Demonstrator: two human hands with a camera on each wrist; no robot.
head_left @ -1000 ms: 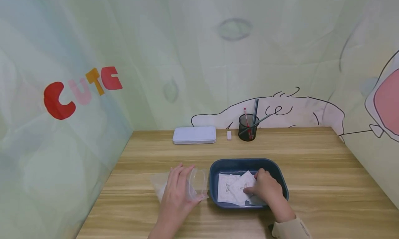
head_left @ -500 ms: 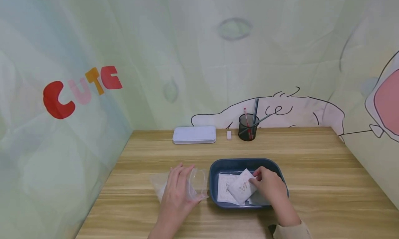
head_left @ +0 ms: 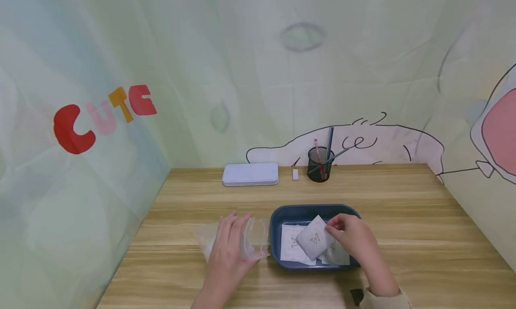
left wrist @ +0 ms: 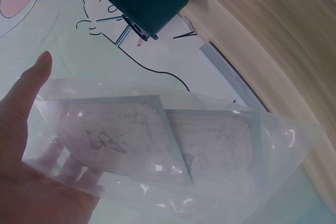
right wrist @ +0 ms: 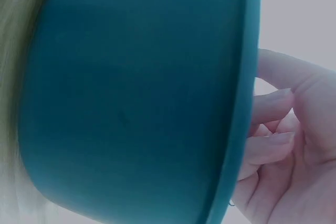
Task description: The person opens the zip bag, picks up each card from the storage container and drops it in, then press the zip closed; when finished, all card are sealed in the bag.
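My left hand (head_left: 227, 251) holds a clear plastic bag (head_left: 257, 235) on the table, its mouth spread toward the basin. Inside the bag, the left wrist view shows two flat square packets (left wrist: 115, 140) with pale printing. Thumb and fingertips of my right hand (head_left: 356, 237) pinch one corner of a white square packet with a butterfly print (head_left: 313, 238), which tilts up over the dark blue basin (head_left: 275, 244). More such packets (head_left: 293, 251) lie in the basin beneath it. In the right wrist view the basin's wall (right wrist: 131, 93) hides the pinched packet.
Along the back of the table stand a white flat case (head_left: 250, 174), a small eraser (head_left: 295, 174) and a black mesh pen cup (head_left: 320, 165) with several pens and pencils. A printed cloth backdrop (head_left: 201, 76) rises behind and at both sides.
My right hand has taken a corner of the top packet and raised it off the others, drawing slightly up and right. The left hand and bag have stayed put.
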